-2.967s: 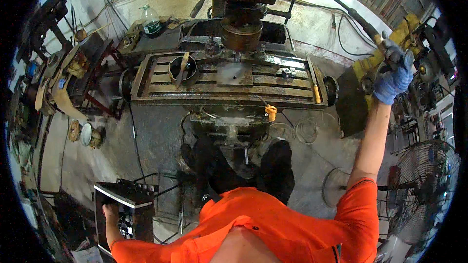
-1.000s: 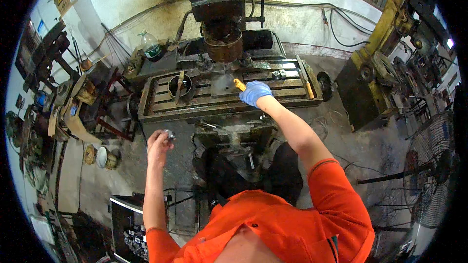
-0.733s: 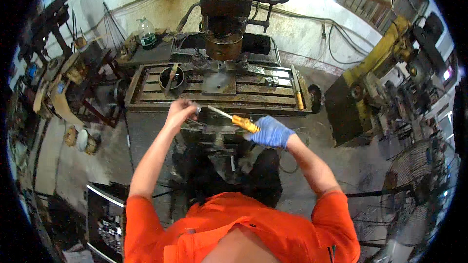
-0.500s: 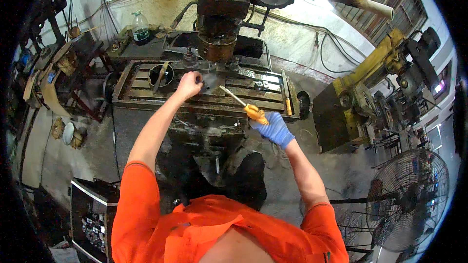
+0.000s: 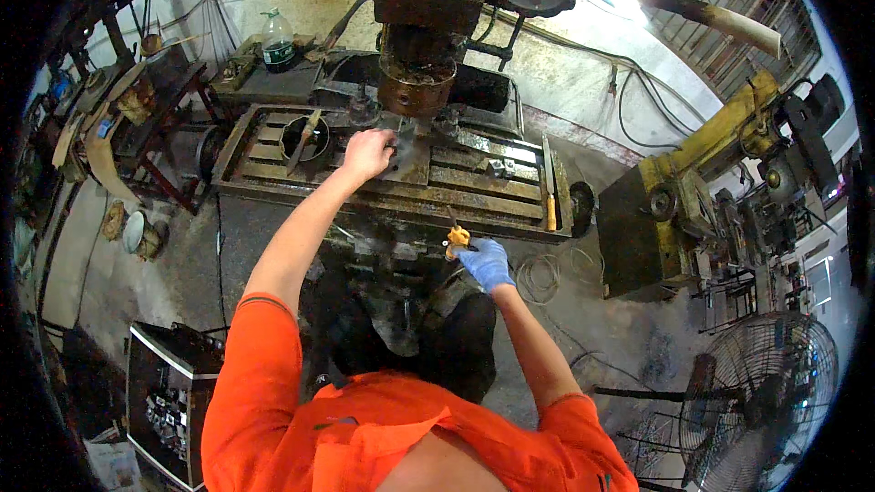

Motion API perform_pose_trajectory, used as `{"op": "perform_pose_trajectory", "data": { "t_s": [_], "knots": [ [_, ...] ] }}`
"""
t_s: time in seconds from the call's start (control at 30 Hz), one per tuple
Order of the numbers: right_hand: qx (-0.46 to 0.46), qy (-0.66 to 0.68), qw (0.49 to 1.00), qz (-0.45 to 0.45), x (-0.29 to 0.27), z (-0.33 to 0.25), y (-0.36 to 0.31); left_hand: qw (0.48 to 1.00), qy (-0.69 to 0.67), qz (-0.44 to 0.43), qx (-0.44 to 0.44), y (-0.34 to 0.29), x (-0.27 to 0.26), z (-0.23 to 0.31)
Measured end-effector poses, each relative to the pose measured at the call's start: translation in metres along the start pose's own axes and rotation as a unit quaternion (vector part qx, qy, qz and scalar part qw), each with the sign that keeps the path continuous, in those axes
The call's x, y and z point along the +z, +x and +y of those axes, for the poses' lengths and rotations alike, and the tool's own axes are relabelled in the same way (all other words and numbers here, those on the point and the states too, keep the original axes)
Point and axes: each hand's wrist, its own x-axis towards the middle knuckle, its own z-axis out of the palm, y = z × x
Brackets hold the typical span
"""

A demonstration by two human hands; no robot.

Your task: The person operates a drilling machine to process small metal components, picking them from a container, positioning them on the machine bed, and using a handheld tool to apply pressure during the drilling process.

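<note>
The left arm (image 5: 296, 239) reaches forward and slightly inward, almost straight, out of an orange sleeve (image 5: 253, 374) that ends above the elbow. Its bare left hand (image 5: 369, 155) is the farther forward of the two, back upward, wrist angled a little to the right, fingers bent downward. The right arm (image 5: 536, 346) slants inward, its forearm pointing forward and left; the gloved right hand (image 5: 486, 262) sits lower and nearer the body, fingers toward the left. How firmly either hand is closed is hard to judge, the fingertips being small and partly hidden.
</note>
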Motion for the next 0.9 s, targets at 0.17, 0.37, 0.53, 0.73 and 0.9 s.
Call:
{"op": "perform_pose_trajectory", "data": {
  "t_s": [0.17,0.37,0.53,0.73,0.9],
  "knots": [
    [0.063,0.027,0.996,-0.064,-0.052,-0.006,-0.034,0.999,-0.006,0.038,-0.007,0.014,0.02,0.003],
    [0.003,0.14,0.988,0.064,-0.104,0.05,-0.044,0.991,0.009,0.05,-0.121,0.024,0.032,0.017],
    [-0.191,0.092,0.935,0.285,-0.267,-0.043,-0.007,0.978,0.019,-0.015,-0.209,0.037,0.023,0.014],
    [-0.371,0.542,0.679,0.327,-0.423,-0.195,0.006,0.983,-0.01,-0.044,-0.18,0.04,0.023,0.002],
    [-0.418,0.49,0.699,0.312,-0.385,-0.176,-0.015,0.977,-0.035,-0.054,-0.202,0.045,0.022,0.009]
  ]
}}
